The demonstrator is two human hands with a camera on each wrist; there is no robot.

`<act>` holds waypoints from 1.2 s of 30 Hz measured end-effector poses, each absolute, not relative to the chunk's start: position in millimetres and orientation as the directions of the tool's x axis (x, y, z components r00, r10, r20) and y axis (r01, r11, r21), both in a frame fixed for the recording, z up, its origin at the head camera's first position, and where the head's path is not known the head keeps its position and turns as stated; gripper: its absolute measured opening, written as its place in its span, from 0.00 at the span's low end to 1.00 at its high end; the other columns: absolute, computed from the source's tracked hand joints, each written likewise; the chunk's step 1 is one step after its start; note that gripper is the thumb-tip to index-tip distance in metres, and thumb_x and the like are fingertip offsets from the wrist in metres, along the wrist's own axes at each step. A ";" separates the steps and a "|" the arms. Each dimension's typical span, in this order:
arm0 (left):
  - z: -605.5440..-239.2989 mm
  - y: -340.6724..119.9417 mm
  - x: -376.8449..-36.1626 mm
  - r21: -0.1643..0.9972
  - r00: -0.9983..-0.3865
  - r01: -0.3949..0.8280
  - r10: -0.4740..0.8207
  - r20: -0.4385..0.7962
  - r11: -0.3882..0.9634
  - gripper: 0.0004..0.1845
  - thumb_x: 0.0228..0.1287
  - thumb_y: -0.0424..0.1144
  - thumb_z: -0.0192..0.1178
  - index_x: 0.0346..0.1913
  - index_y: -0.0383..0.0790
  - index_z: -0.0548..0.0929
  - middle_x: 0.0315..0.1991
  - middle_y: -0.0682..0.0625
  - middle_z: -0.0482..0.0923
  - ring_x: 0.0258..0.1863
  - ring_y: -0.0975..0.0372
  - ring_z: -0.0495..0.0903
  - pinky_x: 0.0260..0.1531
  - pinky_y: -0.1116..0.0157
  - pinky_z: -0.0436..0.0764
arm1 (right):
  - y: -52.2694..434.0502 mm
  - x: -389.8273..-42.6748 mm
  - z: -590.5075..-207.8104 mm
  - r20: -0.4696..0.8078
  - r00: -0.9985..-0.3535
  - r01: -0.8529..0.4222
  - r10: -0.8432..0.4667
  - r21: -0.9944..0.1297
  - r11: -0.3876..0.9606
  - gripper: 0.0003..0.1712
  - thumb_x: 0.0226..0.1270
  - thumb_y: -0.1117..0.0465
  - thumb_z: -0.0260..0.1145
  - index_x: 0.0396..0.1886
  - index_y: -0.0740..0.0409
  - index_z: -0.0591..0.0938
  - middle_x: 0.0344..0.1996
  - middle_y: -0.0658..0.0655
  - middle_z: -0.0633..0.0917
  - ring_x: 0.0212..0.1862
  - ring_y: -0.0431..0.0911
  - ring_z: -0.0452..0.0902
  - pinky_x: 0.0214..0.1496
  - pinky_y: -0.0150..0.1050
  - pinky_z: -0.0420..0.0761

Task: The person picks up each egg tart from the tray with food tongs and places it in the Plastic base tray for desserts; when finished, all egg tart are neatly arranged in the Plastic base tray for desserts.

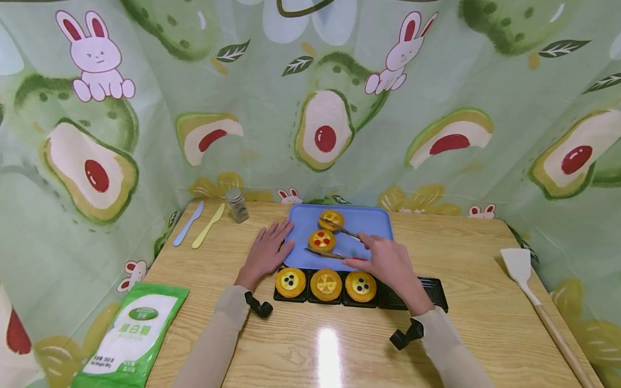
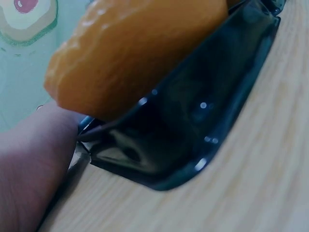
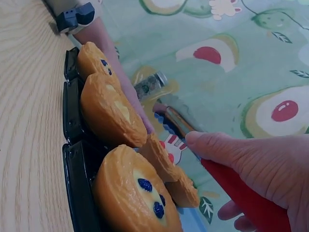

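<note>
1 pair of tongs (image 1: 336, 256) points left over the blue tray (image 1: 374, 220) at mid-frame, long axis near-horizontal, 1 red-dotted tart (image 1: 322, 241) between its parted halves. The right hand (image 1: 390, 261) pinches the red handle (image 3: 244, 193) in its fingers; the left hand (image 1: 268, 249), fingers slightly spread, rests at the tray's left edge.

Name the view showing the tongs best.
The head view: it shows both arms of the tongs, tips included. The right wrist view shows mainly their red handle, in the right hand; the left wrist view, none.
</note>
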State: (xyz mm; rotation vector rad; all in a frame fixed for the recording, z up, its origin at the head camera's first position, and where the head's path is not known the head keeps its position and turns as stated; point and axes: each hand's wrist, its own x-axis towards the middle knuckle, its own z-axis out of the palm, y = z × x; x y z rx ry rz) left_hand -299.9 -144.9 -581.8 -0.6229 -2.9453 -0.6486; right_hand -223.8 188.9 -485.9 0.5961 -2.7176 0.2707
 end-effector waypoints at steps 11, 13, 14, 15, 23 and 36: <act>-584.4 -145.3 -299.6 0.385 -0.915 0.402 0.372 0.153 0.831 0.35 0.83 0.62 0.40 0.85 0.55 0.55 0.85 0.56 0.49 0.84 0.51 0.46 0.80 0.43 0.44 | 190.0 -229.6 -500.1 0.302 -0.881 -0.416 -0.363 -0.130 0.900 0.37 0.53 0.27 0.76 0.37 0.55 0.80 0.16 0.47 0.70 0.12 0.41 0.57 0.13 0.35 0.52; -584.3 -145.6 -299.3 0.379 -0.917 0.399 0.371 0.148 0.835 0.35 0.83 0.62 0.39 0.85 0.55 0.55 0.85 0.56 0.49 0.84 0.51 0.46 0.80 0.43 0.44 | 190.0 -230.3 -502.4 0.302 -0.880 -0.419 -0.366 -0.133 0.898 0.37 0.53 0.27 0.76 0.38 0.55 0.81 0.15 0.47 0.68 0.12 0.41 0.56 0.14 0.35 0.51; -584.3 -145.8 -299.2 0.380 -0.917 0.399 0.370 0.149 0.835 0.35 0.83 0.62 0.40 0.85 0.55 0.55 0.85 0.56 0.49 0.84 0.51 0.46 0.80 0.43 0.44 | 189.9 -230.7 -503.4 0.302 -0.880 -0.419 -0.366 -0.135 0.898 0.37 0.52 0.27 0.76 0.38 0.55 0.81 0.15 0.47 0.68 0.12 0.41 0.55 0.14 0.35 0.50; -584.2 -146.0 -299.2 0.380 -0.918 0.397 0.368 0.148 0.836 0.35 0.83 0.62 0.39 0.85 0.55 0.55 0.85 0.56 0.49 0.84 0.52 0.46 0.80 0.43 0.44 | 189.6 -231.0 -503.7 0.301 -0.881 -0.419 -0.365 -0.138 0.897 0.37 0.53 0.27 0.76 0.39 0.55 0.82 0.15 0.47 0.68 0.13 0.41 0.55 0.14 0.35 0.50; -582.8 -146.2 -299.4 0.387 -0.919 0.394 0.366 0.148 0.834 0.35 0.83 0.62 0.40 0.85 0.56 0.54 0.85 0.57 0.49 0.84 0.53 0.46 0.80 0.43 0.44 | 187.4 -232.2 -503.1 0.275 -0.897 -0.399 -0.346 -0.168 0.901 0.42 0.52 0.27 0.76 0.53 0.55 0.87 0.19 0.47 0.74 0.14 0.42 0.61 0.12 0.36 0.58; -586.3 -145.2 -302.4 0.396 -0.914 0.406 0.370 0.168 0.823 0.35 0.83 0.62 0.40 0.85 0.55 0.55 0.85 0.56 0.50 0.84 0.51 0.47 0.80 0.42 0.45 | 197.0 -231.7 -494.6 0.222 -0.904 -0.408 -0.366 -0.185 0.894 0.32 0.55 0.28 0.76 0.36 0.51 0.82 0.16 0.46 0.68 0.13 0.43 0.58 0.14 0.37 0.53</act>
